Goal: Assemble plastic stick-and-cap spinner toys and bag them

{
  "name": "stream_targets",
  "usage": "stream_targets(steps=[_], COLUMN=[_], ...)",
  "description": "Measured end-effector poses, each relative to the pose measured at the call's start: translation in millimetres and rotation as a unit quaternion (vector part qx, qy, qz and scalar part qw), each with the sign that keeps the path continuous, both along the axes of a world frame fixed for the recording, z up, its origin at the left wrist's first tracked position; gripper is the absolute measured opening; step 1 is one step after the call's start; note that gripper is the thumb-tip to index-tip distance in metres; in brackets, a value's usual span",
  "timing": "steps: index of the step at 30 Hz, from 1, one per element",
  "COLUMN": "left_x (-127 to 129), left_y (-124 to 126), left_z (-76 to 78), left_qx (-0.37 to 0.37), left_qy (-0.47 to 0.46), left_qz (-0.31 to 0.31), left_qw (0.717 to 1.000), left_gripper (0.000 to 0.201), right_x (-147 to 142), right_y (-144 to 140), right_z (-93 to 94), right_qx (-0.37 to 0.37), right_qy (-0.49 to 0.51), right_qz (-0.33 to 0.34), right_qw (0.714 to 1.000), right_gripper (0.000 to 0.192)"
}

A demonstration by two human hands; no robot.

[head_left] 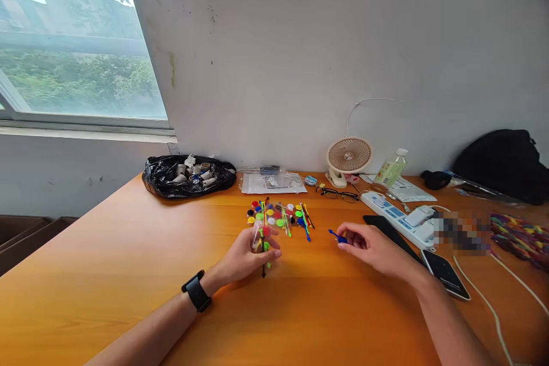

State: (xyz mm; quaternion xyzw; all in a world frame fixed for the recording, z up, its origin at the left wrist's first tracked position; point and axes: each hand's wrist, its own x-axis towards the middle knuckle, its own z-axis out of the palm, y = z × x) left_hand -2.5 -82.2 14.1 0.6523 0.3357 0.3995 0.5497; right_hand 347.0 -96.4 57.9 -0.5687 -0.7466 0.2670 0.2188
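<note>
Orange tabletop point(128, 274) carries both bare hands: the left hand point(251, 254), a black watch point(196, 290) on its wrist, is closed around a bundle of sticks point(262, 243), and the right hand point(369, 246) pinches a blue stick point(337, 235) at its fingertips. Just beyond lies the pile of bright caps point(274, 214) and sticks. Farther back, against the wall, sit a black bag point(189, 176), a fan point(348, 157) and a bottle point(391, 169).
</note>
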Motion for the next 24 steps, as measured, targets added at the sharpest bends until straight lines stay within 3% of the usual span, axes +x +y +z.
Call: stream_targets(steps=[5, 10, 15, 19, 24], left_x=[3, 8, 10, 11, 10], left_y=[-5, -5, -4, -6, -7], left_z=[3.9, -3.4, -14.7, -14.8, -11.0], left_qx=[0.0, -0.012, 0.034, 0.026, 0.029], left_qy=[-0.016, -0.067, -0.016, -0.021, -0.019], left_qz=[-0.019, -0.004, 0.013, 0.003, 0.018], left_qw=[1.0, 0.998, 0.999, 0.999, 0.999], left_gripper=[0.047, 0.042, 0.036, 0.035, 0.036], right_x=[-32, -66, -100, -127, -146], right_y=[0, 2, -1, -3, 1], right_z=[27.2, 59.5, 80.8, 89.9, 91.6], right_qx=[0.033, 0.096, 0.177, 0.15, 0.156], right_qy=[0.194, 0.285, 0.286, 0.234, 0.086], right_qz=[0.007, 0.04, 0.065, 0.074, 0.06], right_qw=[0.98, 0.953, 0.939, 0.958, 0.982], right_gripper=[0.037, 0.029, 0.025, 0.025, 0.017])
